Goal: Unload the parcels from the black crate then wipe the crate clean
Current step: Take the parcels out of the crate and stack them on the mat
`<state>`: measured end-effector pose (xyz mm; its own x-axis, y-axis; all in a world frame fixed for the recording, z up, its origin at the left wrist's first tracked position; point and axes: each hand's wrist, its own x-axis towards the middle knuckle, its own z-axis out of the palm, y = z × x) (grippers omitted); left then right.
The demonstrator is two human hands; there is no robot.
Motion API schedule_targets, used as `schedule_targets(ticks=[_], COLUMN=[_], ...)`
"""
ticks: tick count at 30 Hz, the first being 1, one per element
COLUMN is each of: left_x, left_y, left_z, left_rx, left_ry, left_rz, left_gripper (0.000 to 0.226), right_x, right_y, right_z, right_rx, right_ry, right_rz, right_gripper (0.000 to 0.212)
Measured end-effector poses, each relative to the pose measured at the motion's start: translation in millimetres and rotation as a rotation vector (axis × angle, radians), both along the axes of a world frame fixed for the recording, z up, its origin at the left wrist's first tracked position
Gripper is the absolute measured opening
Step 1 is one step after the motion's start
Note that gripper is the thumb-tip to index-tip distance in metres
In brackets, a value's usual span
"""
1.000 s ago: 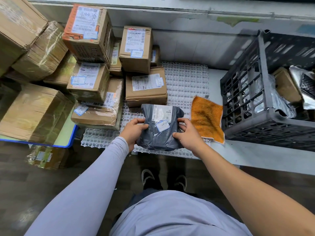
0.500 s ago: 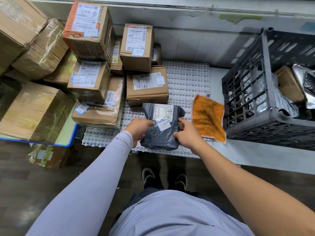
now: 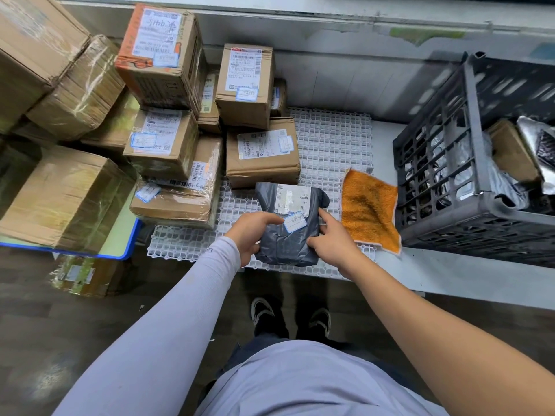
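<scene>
A dark grey plastic mailer parcel (image 3: 289, 223) with white labels lies on the white plastic grid mat (image 3: 327, 145) near the shelf's front edge. My left hand (image 3: 250, 234) grips its left side. My right hand (image 3: 332, 240) touches its right side with the index finger stretched along the edge. The black crate (image 3: 468, 163) stands at the right on the grey shelf and holds a brown box (image 3: 510, 151) and silver bagged parcels (image 3: 537, 145). An orange cloth (image 3: 371, 208) lies flat between the mailer and the crate.
Several taped cardboard boxes (image 3: 261, 154) are stacked at the back and left of the mat, some on a blue-edged tray (image 3: 120, 250). A wrapped box (image 3: 87, 274) sits on the dark floor below. A grey wall runs behind the shelf.
The mailer has stayed in about the same spot on the mat. My left hand has closed further over its left side, and my right fingers have loosened to a light touch.
</scene>
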<state>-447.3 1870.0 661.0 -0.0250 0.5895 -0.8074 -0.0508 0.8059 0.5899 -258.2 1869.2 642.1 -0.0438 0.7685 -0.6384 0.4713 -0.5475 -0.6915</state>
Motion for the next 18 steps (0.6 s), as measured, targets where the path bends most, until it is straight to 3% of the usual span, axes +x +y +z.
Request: schedule_targets(ticks=[2,6,18], left_x=[4.8,20.3,72.9], left_y=[0.3,4.3,40.8], left_z=[2.8,12.8,55.8], left_rx=[0.020,0.093,0.218], left_ry=[-0.028,-0.036,-0.083], left_rz=[-0.008,-0.038,-0.095], left_gripper=[0.054,0.027,0.016], right_x=[2.6,11.9,60.0], right_y=[-2.5,-1.4,35.5], right_z=[2.0,9.7,33.6], right_rx=[0.005,0.026,0.119], right_ry=[0.008,0.029,0.084], right_rz=[-0.018,-0.086,-0.191], right_gripper=[0.087,0.086,0.088])
